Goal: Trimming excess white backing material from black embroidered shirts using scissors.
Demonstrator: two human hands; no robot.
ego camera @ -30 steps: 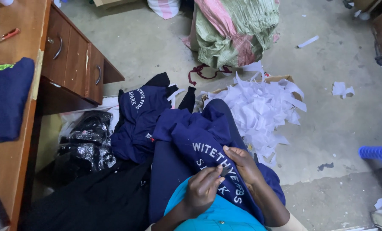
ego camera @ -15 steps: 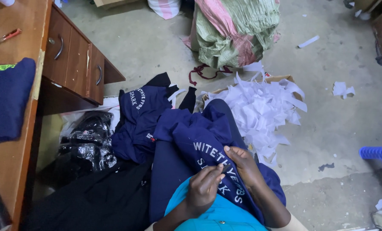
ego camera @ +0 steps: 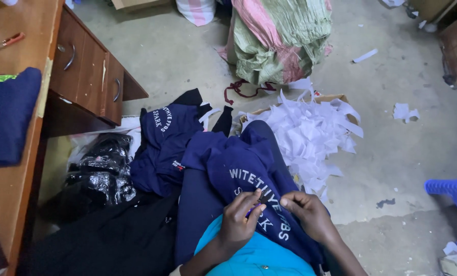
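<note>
Both the left hand (ego camera: 238,222) and right hand (ego camera: 307,214) have fingers closed, pinching the navy printed shirt (ego camera: 249,171) on the lap, so pull it flat and pick gently at the white letters.

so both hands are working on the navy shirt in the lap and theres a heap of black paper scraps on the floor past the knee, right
Not quite. The heap of paper scraps is white, not black, as the head view shows. The rest holds: the left hand and the right hand are both on the navy shirt in the lap, and the heap lies on the floor past the knee.
</note>
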